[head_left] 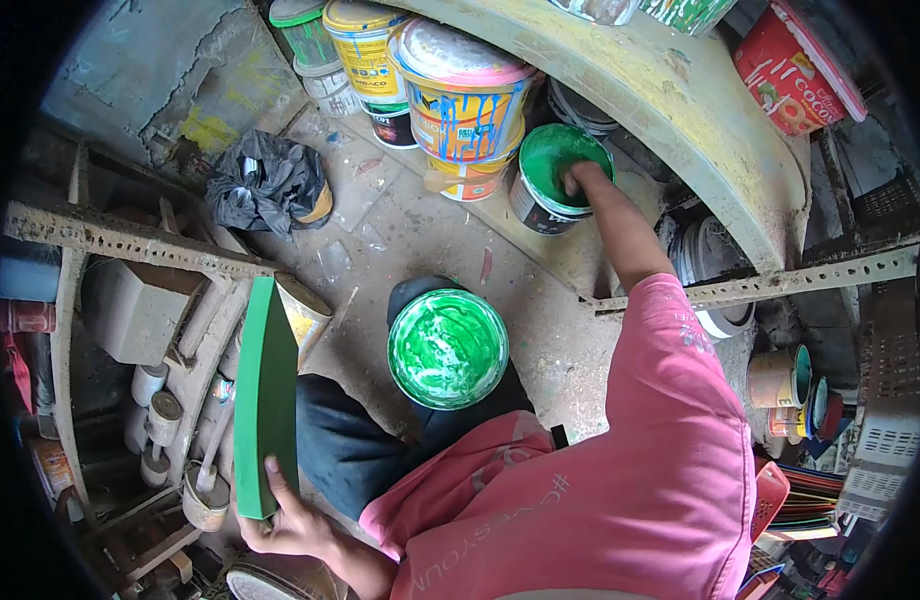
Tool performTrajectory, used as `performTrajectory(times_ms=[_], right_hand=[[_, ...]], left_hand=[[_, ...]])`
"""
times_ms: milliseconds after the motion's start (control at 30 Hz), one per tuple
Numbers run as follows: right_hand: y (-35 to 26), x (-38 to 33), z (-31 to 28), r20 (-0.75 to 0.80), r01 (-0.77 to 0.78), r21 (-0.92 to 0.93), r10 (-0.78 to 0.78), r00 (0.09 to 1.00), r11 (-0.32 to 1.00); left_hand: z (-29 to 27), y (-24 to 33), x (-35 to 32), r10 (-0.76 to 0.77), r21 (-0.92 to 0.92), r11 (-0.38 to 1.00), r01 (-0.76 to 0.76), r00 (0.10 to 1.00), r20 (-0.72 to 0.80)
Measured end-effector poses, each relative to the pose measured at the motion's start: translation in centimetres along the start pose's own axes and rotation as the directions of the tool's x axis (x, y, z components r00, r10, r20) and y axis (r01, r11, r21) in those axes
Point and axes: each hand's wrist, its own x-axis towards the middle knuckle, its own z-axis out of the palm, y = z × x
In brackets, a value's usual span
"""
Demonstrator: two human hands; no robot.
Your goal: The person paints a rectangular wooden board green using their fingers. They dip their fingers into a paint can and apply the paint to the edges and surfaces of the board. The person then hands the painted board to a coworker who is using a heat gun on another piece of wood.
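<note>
In my left hand [295, 522] is a flat, solid green panel [265, 400], held upright by its lower end with the thumb on its face. My right hand [582, 179] reaches out at arm's length into a dark bucket [543, 212] whose inside is coated green. Its fingers look curled, but the bucket's shade hides whatever they hold. Between my legs stands a round bucket [393, 345] with wet green paint [448, 348] streaked with white in it.
Stacked paint buckets [468, 105] stand at the far side beside a black plastic bag [265, 185]. A curved shelf [670, 110] overhangs the right bucket and carries a red tub [795, 75]. Metal racks [130, 238] with cans line the left.
</note>
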Motion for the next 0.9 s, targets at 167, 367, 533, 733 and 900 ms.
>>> performTrajectory(times_ms=[167, 367, 533, 733, 900], right_hand=[[-0.9, -3.3, -1.1, -0.047, 0.054, -0.078, -0.058, 0.997, 0.995], [-1.9, -11.9, -3.6, -0.159, 0.134, -0.25, -0.177, 0.971, 0.959], [0.1, -9.9, -3.0, -0.181, 0.074, -0.057, -0.083, 0.98, 0.996], [0.1, -11.0, -2.9, -0.239, 0.12, -0.211, -0.17, 0.956, 0.97], [0.4, -10.6, -2.9, -0.183, 0.141, -0.01, -0.141, 0.973, 0.99]], left_hand=[[-0.2, -0.2, -0.2, 0.002, 0.03, 1.0, -0.002, 1.0, -0.004], [-0.4, -0.6, 0.0, -0.001, 0.013, 1.0, 0.001, 1.0, 0.003], [-0.2, -0.6, 0.5, -0.01, -0.047, 0.999, 0.011, 1.0, 0.019], [0.0, -0.6, 0.5, -0.001, -0.012, 1.0, 0.001, 1.0, 0.012], [0.1, -0.2, 0.7, 0.001, -0.029, 1.0, 0.0, 1.0, 0.021]])
